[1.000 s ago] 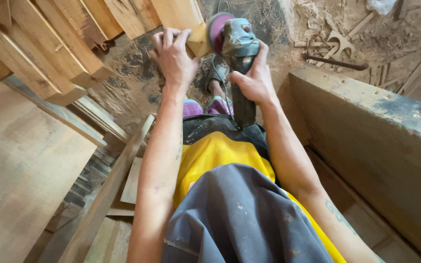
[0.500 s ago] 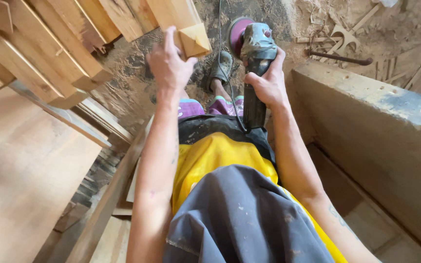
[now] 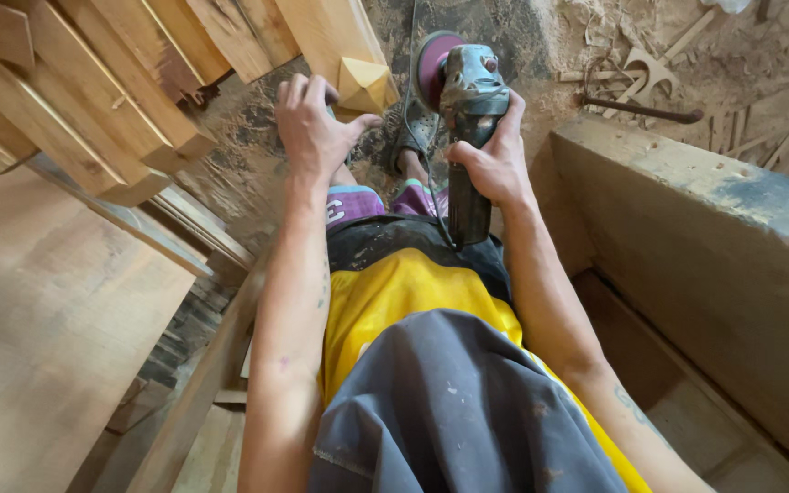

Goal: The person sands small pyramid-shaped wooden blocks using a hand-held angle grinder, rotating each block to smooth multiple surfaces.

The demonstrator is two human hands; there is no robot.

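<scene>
My right hand (image 3: 495,160) grips the body of a grey angle grinder (image 3: 466,100) with a pink sanding disc (image 3: 433,68) facing left. My left hand (image 3: 314,128) rests on the near end of a pale wooden post (image 3: 340,50), fingers spread over its pointed, pyramid-shaped tip (image 3: 364,87). The disc sits just right of that tip, very close; I cannot tell if it touches. The grinder's cord runs down toward my lap.
Several more wooden posts (image 3: 111,100) lie stacked at upper left. A broad wooden board (image 3: 38,329) fills the left. A thick dusty beam (image 3: 714,237) runs along the right. Sawdust, offcuts and a metal rod (image 3: 641,110) litter the ground beyond.
The grinder has shifted right and slightly down from the post's tip, and my left hand has slid down to cup the pointed end.
</scene>
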